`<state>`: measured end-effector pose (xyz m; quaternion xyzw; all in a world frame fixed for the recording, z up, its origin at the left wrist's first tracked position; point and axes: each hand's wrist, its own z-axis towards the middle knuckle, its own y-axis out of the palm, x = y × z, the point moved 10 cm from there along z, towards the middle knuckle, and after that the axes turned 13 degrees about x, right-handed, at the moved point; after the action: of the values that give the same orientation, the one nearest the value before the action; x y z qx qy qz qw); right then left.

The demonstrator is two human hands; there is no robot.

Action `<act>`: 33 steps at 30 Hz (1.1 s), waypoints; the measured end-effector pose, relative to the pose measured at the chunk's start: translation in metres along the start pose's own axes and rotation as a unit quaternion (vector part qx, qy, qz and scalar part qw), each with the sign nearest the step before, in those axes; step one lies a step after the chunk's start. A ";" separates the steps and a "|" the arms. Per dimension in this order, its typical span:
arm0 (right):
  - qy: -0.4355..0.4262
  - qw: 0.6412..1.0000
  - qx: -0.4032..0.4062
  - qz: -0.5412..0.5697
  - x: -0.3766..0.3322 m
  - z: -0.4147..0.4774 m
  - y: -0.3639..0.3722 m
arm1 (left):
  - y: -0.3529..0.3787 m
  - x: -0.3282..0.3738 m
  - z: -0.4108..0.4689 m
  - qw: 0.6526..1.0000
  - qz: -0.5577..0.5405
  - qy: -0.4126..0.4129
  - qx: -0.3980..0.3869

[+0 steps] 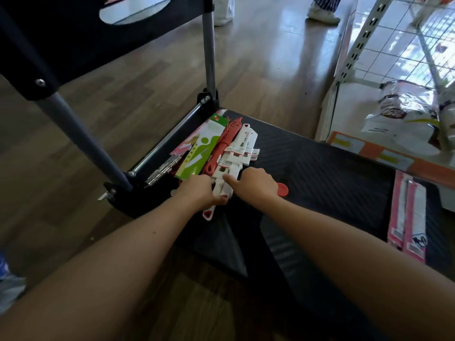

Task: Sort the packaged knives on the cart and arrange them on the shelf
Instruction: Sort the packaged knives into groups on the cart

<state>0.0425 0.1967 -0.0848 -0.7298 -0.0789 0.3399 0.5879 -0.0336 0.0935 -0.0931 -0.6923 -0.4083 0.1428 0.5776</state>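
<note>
A heap of packaged knives lies at the far left corner of the black cart deck (320,173): a green-and-white pack (199,151), a red knife (222,146) and several white-carded knives (242,146). My left hand (200,190) grips a bundle of white-handled knives (222,188) at the heap's near end. My right hand (256,184) lies beside it, thumb against the white packs, fingers curled over a red-ended handle (282,190). Two pink-carded knives (407,217) lie apart at the deck's right edge.
The cart's grey handle posts (209,50) rise behind and left of the heap. A white shelf upright and wire grid (362,38) stand at the right, with bagged goods (406,112) on the bottom shelf. Another person's feet (322,13) are on the wooden floor beyond.
</note>
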 end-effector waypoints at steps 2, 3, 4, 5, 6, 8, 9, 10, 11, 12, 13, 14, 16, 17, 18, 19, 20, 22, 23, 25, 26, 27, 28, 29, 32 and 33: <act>0.004 1.000 -0.006 -0.006 -0.003 0.001 0.004 | 0.004 0.001 0.000 1.000 -0.020 0.007 -0.006; 0.003 1.000 -0.010 -0.007 -0.004 0.000 0.006 | 0.005 0.002 -0.002 1.000 -0.018 0.014 -0.009; 0.001 1.000 -0.012 -0.007 -0.006 0.000 0.009 | 0.005 0.003 -0.002 1.000 -0.009 0.020 -0.009; 0.002 1.000 -0.012 -0.004 -0.007 0.000 0.013 | 0.006 0.003 -0.003 1.000 0.003 0.024 -0.005; 0.009 1.000 -0.012 0.007 -0.007 0.001 0.016 | 0.006 0.003 -0.003 1.000 0.016 0.025 0.001; 0.034 0.998 -0.014 0.047 -0.003 0.003 0.024 | 0.007 0.004 0.000 0.999 0.029 0.022 0.012; 0.047 0.996 -0.019 0.073 -0.001 0.004 0.027 | 0.008 0.003 0.002 0.999 0.025 0.018 0.011; 0.057 0.993 -0.025 0.100 0.001 0.004 0.029 | 0.009 0.003 0.004 1.000 0.012 0.013 0.006; 0.063 0.989 -0.031 0.127 0.002 0.004 0.030 | 0.009 0.001 0.006 1.000 -0.006 0.006 -0.002; 0.064 0.986 -0.034 0.151 0.004 0.003 0.030 | 0.009 -0.001 0.007 0.999 -0.030 -0.004 -0.010; 0.063 0.983 -0.035 0.170 0.005 0.003 0.028 | 0.009 -0.002 0.008 0.998 -0.052 -0.015 -0.014; 0.061 0.981 -0.034 0.181 0.007 0.002 0.026 | 0.008 -0.003 0.009 0.997 -0.070 -0.023 -0.014; 0.049 0.982 -0.029 0.181 0.009 0.002 0.021 | 0.005 -0.004 0.009 0.996 -0.085 -0.031 -0.007; 0.045 0.983 -0.025 0.176 0.010 0.002 0.018 | 0.005 -0.004 0.009 0.996 -0.087 -0.033 -0.004; 0.043 0.984 -0.022 0.172 0.012 0.001 0.016 | 0.004 -0.003 0.009 0.995 -0.087 -0.037 -0.002; 0.043 0.984 -0.019 0.171 0.013 0.000 0.013 | 0.003 -0.003 0.008 0.995 -0.088 -0.043 -0.002; 0.041 0.984 -0.017 0.170 0.015 -0.001 0.010 | 0.002 -0.002 0.007 0.995 -0.088 -0.051 -0.002; 0.039 0.985 -0.011 0.170 0.019 -0.005 0.002 | -0.003 0.000 0.006 0.993 -0.094 -0.071 0.001; 0.038 0.984 -0.006 0.173 0.021 -0.006 -0.002 | -0.006 0.002 0.004 0.992 -0.098 -0.083 0.003; 0.036 0.983 0.010 0.177 0.025 -0.009 -0.014 | -0.011 0.010 0.002 0.990 -0.106 -0.096 0.010; 0.034 0.983 0.020 0.181 0.027 -0.011 -0.019 | -0.012 0.017 0.000 0.989 -0.113 -0.099 0.013; 0.035 0.981 0.030 0.186 0.030 -0.012 -0.024 | -0.012 0.023 0.000 0.987 -0.125 -0.101 0.017; 0.042 0.979 0.040 0.193 0.034 -0.013 -0.029 | -0.012 0.030 0.000 0.985 -0.136 -0.098 0.025; 0.052 0.977 0.047 0.203 0.040 -0.015 -0.034 | -0.013 0.037 0.000 0.985 -0.140 -0.092 0.034; 0.083 0.970 0.060 0.222 0.060 -0.018 -0.046 | -0.015 0.061 -0.003 0.986 -0.138 -0.070 0.056; 0.090 0.969 0.065 0.219 0.069 -0.020 -0.051 | -0.013 0.070 -0.004 0.986 -0.144 -0.065 0.053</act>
<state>0.1209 0.2317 -0.0646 -0.7170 0.1580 0.3977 0.5502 0.0079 0.1419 -0.0612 -0.5842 -0.5320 0.1240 0.6003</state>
